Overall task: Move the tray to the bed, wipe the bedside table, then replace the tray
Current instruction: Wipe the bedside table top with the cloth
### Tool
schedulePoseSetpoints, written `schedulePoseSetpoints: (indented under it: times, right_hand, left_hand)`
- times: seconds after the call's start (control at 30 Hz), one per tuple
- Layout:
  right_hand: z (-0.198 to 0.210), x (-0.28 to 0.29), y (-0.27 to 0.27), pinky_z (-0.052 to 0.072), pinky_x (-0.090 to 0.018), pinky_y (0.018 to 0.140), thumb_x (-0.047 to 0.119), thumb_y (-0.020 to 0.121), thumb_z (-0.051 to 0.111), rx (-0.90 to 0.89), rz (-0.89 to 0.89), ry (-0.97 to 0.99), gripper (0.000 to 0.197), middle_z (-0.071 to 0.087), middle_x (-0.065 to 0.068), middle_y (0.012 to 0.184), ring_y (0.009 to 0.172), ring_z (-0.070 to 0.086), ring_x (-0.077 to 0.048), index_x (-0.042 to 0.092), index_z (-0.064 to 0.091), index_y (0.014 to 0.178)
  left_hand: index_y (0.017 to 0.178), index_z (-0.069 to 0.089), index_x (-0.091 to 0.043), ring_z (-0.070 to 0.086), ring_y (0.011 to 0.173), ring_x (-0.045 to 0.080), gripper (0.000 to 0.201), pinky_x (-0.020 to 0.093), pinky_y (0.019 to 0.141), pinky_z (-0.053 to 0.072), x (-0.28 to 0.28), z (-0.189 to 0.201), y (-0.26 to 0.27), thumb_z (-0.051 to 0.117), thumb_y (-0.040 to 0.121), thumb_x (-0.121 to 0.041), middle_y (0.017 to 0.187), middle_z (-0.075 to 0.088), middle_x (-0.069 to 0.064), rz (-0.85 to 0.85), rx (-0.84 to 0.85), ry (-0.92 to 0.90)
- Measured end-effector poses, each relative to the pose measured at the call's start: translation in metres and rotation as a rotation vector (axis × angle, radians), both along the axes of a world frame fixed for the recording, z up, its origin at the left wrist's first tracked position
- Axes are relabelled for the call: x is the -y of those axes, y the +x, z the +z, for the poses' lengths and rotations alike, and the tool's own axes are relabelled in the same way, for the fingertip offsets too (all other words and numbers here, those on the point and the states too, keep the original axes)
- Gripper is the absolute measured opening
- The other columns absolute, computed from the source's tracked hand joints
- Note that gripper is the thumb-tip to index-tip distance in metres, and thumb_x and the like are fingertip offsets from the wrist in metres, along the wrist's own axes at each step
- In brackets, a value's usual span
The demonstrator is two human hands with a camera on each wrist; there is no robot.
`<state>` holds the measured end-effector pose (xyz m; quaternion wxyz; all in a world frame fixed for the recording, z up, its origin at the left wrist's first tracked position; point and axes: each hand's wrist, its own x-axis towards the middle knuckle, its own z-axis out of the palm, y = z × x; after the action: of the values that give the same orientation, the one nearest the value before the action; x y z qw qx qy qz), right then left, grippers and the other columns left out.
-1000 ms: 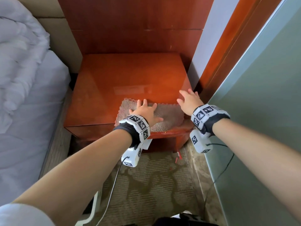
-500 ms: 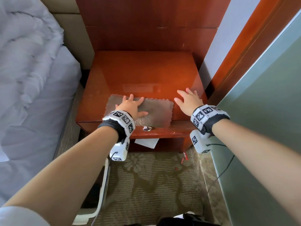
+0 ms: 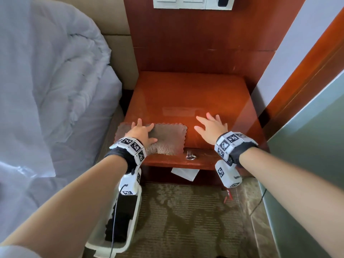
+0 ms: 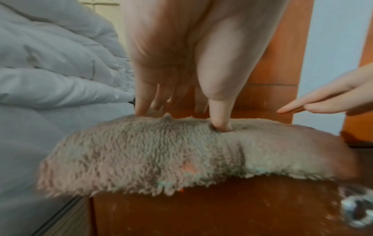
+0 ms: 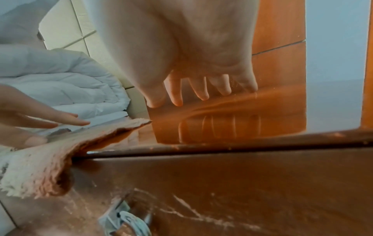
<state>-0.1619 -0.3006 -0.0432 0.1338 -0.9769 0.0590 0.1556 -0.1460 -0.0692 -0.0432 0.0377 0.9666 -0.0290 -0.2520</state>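
Since a second ago we have slid the cloth (image 3: 165, 139) leftward along the front edge of the desk (image 3: 188, 95), from the front right part to the front left corner, while our right hand (image 3: 212, 128) has kept its place on the bare wood.

Going from the largest thing down: the bed (image 3: 55, 101) fills our nine o'clock side, its white duvet bunched against the headboard. We see no tray on the part of it that shows; a white tray (image 3: 104, 244) with dark folded things inside sits on the carpet at about seven o'clock, half hidden under our left forearm. Whether that is the task's tray we cannot tell.

At twelve o'clock stands the desk, glossy and orange-brown, nothing on it but the cloth and our hands. The cloth lies at its seven o'clock corner, its near edge drooping over the front lip.

Our left hand (image 3: 142, 133) presses flat on the cloth, fingers spread and straight, thumb dug into the pile, gripping nothing. Our right hand lies open at five o'clock on the desk, fingertips (image 5: 175, 99) touching the wood, well clear of the cloth.

We judge that we are in the wiping step. Next we need to push the cloth toward twelve o'clock to cover the far half, keeping pressure flat.
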Motion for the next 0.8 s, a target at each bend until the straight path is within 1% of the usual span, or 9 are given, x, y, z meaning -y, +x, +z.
schedulePoseSetpoints:
  times: [0.07, 0.1, 0.2, 0.3, 0.4, 0.5, 0.63, 0.7, 0.8]
  right_hand:
    - [-0.002, -0.003, 0.003, 0.005, -0.058, 0.116, 0.046, 0.1, 0.032, -0.017, 0.006, -0.028, 0.051, 0.006, -0.002, 0.161, 0.148, -0.002, -0.034, 0.035, 0.023, 0.149]
    - [-0.003, -0.004, 0.005, 0.005, -0.059, 0.116, 0.046, 0.099, 0.032, -0.025, 0.009, -0.042, 0.052, 0.005, -0.002, 0.161, 0.148, -0.002, -0.034, 0.035, 0.022, 0.149]
    - [-0.007, -0.006, 0.009, 0.005, -0.059, 0.116, 0.046, 0.099, 0.034, -0.051, 0.014, -0.081, 0.055, 0.004, -0.002, 0.161, 0.148, -0.003, -0.035, 0.035, 0.019, 0.15]
    - [-0.007, -0.007, 0.013, 0.007, -0.06, 0.116, 0.044, 0.098, 0.039, -0.082, 0.009, -0.102, 0.059, 0.001, -0.003, 0.161, 0.147, -0.003, -0.039, 0.035, 0.014, 0.151]
    - [-0.007, -0.008, 0.016, 0.01, -0.063, 0.115, 0.046, 0.097, 0.04, -0.122, 0.004, -0.1, 0.062, -0.002, -0.003, 0.161, 0.146, -0.003, -0.041, 0.035, 0.011, 0.151]
    - [-0.004, -0.004, 0.021, 0.012, -0.064, 0.114, 0.048, 0.096, 0.04, -0.176, 0.01, -0.087, 0.064, -0.006, -0.001, 0.161, 0.146, -0.008, -0.042, 0.038, 0.008, 0.151]
    - [0.004, 0.003, 0.031, 0.012, -0.057, 0.115, 0.051, 0.095, 0.042, -0.244, 0.066, -0.101, 0.07, -0.009, -0.005, 0.161, 0.143, -0.008, -0.049, 0.037, 0.004, 0.152]
    - [0.004, 0.003, 0.035, 0.012, -0.056, 0.116, 0.051, 0.094, 0.044, -0.254, 0.083, -0.115, 0.073, -0.01, -0.007, 0.161, 0.142, -0.008, -0.05, 0.037, 0.002, 0.152]
    - [0.002, 0.002, 0.038, 0.015, -0.058, 0.116, 0.052, 0.093, 0.045, -0.264, 0.079, -0.113, 0.075, -0.012, -0.006, 0.16, 0.142, -0.01, -0.051, 0.039, 0.0, 0.151]
  left_hand:
    - [0.152, 0.011, -0.03, 0.001, 0.147, 0.038, 0.07, 0.053, 0.114, 0.028, 0.002, 0.003, -0.003, 0.05, 0.095, -0.04, 0.159, -0.013, 0.012, 0.025, 0.032, -0.004]
    - [0.152, 0.011, -0.03, 0.004, 0.147, 0.038, 0.069, 0.052, 0.113, 0.032, 0.004, 0.004, -0.006, 0.05, 0.095, -0.037, 0.159, -0.012, 0.013, 0.035, 0.051, -0.01]
    - [0.153, 0.008, -0.026, 0.014, 0.145, 0.038, 0.065, 0.05, 0.109, 0.038, 0.009, -0.002, -0.019, 0.044, 0.099, -0.031, 0.16, -0.003, 0.013, 0.075, 0.066, -0.03]
    - [0.153, 0.011, -0.022, 0.009, 0.147, 0.036, 0.061, 0.049, 0.111, 0.035, 0.008, -0.008, -0.026, 0.037, 0.1, -0.037, 0.16, 0.0, 0.014, 0.107, 0.041, -0.033]
    - [0.153, 0.013, -0.022, 0.008, 0.147, 0.035, 0.067, 0.051, 0.114, 0.029, 0.005, -0.008, -0.02, 0.039, 0.097, -0.048, 0.16, 0.002, 0.014, 0.091, 0.024, -0.03]
    - [0.153, 0.012, -0.025, 0.006, 0.147, 0.036, 0.075, 0.053, 0.114, 0.028, 0.004, -0.007, -0.008, 0.043, 0.092, -0.056, 0.16, 0.001, 0.014, 0.081, 0.005, -0.019]
    - [0.153, 0.008, -0.027, 0.003, 0.147, 0.035, 0.08, 0.055, 0.115, 0.024, 0.008, -0.008, 0.013, 0.045, 0.089, -0.059, 0.161, -0.002, 0.011, 0.076, -0.014, -0.004]
    - [0.153, 0.008, -0.028, 0.003, 0.147, 0.036, 0.082, 0.056, 0.115, 0.023, 0.009, -0.008, 0.026, 0.047, 0.088, -0.059, 0.161, -0.003, 0.01, 0.079, -0.023, 0.0]
    - [0.153, 0.009, -0.028, 0.005, 0.146, 0.038, 0.083, 0.059, 0.112, 0.026, 0.012, -0.012, 0.047, 0.048, 0.087, -0.06, 0.16, -0.002, 0.01, 0.083, -0.026, 0.021]
